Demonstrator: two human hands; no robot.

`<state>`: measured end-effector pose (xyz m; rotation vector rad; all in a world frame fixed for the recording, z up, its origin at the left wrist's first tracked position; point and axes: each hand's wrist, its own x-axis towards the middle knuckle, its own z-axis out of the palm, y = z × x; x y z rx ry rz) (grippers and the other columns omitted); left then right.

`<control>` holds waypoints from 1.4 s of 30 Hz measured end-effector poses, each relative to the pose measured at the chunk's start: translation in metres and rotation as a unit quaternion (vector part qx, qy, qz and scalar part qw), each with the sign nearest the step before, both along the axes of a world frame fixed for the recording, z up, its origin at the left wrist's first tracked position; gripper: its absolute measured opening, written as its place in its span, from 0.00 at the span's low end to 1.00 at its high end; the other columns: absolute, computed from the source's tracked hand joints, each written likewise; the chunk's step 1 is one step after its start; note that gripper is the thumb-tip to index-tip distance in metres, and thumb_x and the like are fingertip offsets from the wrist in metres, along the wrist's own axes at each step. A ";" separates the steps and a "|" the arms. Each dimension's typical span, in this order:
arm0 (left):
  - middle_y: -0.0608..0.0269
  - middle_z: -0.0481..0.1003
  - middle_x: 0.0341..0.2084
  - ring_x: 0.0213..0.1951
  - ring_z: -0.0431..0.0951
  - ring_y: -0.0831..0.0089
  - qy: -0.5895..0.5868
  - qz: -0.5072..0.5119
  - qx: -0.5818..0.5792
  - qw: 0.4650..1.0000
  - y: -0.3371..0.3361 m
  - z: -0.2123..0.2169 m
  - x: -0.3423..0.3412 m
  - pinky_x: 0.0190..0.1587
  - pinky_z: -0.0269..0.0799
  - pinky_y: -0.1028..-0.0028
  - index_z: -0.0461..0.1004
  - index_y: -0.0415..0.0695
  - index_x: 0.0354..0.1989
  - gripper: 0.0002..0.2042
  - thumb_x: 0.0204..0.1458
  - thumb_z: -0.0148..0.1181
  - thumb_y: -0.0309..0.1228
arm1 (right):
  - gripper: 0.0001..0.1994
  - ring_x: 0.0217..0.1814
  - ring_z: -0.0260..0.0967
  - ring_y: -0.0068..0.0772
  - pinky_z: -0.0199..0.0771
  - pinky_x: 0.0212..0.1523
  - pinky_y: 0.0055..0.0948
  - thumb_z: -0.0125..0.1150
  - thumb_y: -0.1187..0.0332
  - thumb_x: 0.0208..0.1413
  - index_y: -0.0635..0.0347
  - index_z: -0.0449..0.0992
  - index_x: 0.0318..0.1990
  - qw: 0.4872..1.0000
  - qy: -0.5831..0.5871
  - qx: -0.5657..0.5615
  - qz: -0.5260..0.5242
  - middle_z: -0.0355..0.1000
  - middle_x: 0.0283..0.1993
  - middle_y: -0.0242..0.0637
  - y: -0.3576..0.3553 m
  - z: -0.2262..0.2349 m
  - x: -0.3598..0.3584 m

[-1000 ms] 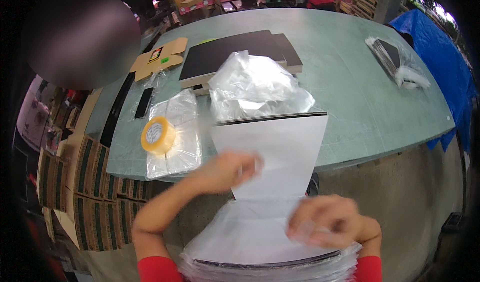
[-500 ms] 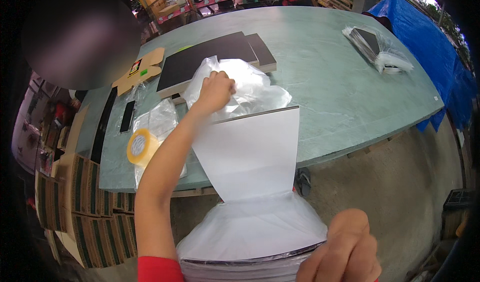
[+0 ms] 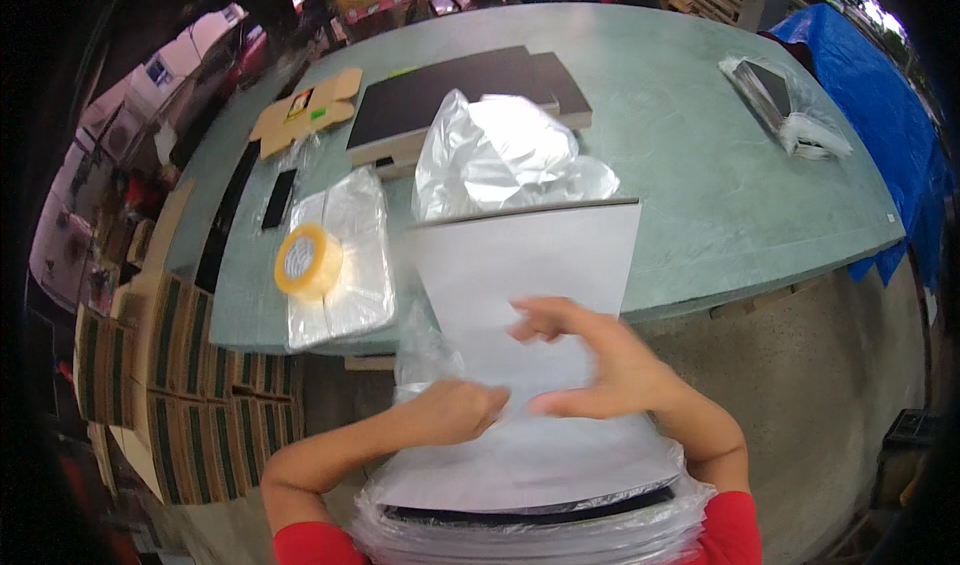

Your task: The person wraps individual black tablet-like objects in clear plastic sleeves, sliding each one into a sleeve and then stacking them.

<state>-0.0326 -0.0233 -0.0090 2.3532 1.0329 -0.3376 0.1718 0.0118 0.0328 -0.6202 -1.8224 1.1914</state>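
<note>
A white sheet [image 3: 530,275] slopes up from the lap, its dark far edge over the near side of the green bench [image 3: 710,215]. Clock directions run from the middle of this sheet, with 12 pointing away from the person.

At 7 the left hand [image 3: 460,412] is slightly blurred, its grip closed, fingers curled in on a clear bag [image 3: 425,350] that shows beyond the knuckles, beside the sheet's left edge. At 5 the right hand [image 3: 605,360] is above the sheet, its grip wide, thumb and fingers well apart and pointing toward 9, with nothing seen between them. Both arms end in red sleeves [image 3: 735,530]. At 6 a stack [image 3: 540,543] wrapped in clear plastic rests on the lap.

On the bench, crumpled plastic [image 3: 490,160] lies at 12, just beyond the sheet, with black boards [image 3: 430,95] behind it at 11. At 9 a roll of tape [image 3: 310,262] sits on flat bags [image 3: 365,245]; a phone [image 3: 279,199] and folded card [image 3: 310,115] are at 10. A bagged pack [image 3: 785,110] lies at 2, near a blue tarp [image 3: 870,115].
</note>
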 end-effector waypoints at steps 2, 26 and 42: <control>0.52 0.71 0.21 0.27 0.73 0.57 -0.106 0.098 0.033 0.989 0.016 0.052 0.021 0.30 0.68 0.64 0.67 0.41 0.31 0.10 0.40 0.52 0.31 | 0.23 0.36 0.65 0.29 0.63 0.36 0.22 0.65 0.67 0.35 0.64 0.66 0.42 0.997 -0.043 -0.059 0.026 0.68 0.34 0.39 -0.002 -0.020 -0.022; 0.74 0.67 0.16 0.19 0.61 0.87 -0.394 0.368 -0.191 0.820 0.047 0.001 -0.024 0.21 0.57 0.83 0.72 0.40 0.26 0.09 0.40 0.60 0.32 | 0.14 0.22 0.63 0.19 0.64 0.24 0.18 0.54 0.58 0.48 0.61 0.69 0.32 0.933 0.154 -0.302 -0.124 0.68 0.25 0.30 0.047 -0.072 0.059; 0.67 0.69 0.19 0.22 0.66 0.85 -0.519 0.266 -0.035 0.812 0.029 0.047 0.042 0.24 0.62 0.84 0.69 0.38 0.24 0.08 0.41 0.60 0.28 | 0.07 0.25 0.64 0.18 0.63 0.29 0.19 0.63 0.68 0.39 0.61 0.72 0.23 0.910 0.153 -0.384 0.037 0.69 0.23 0.29 0.030 -0.065 0.016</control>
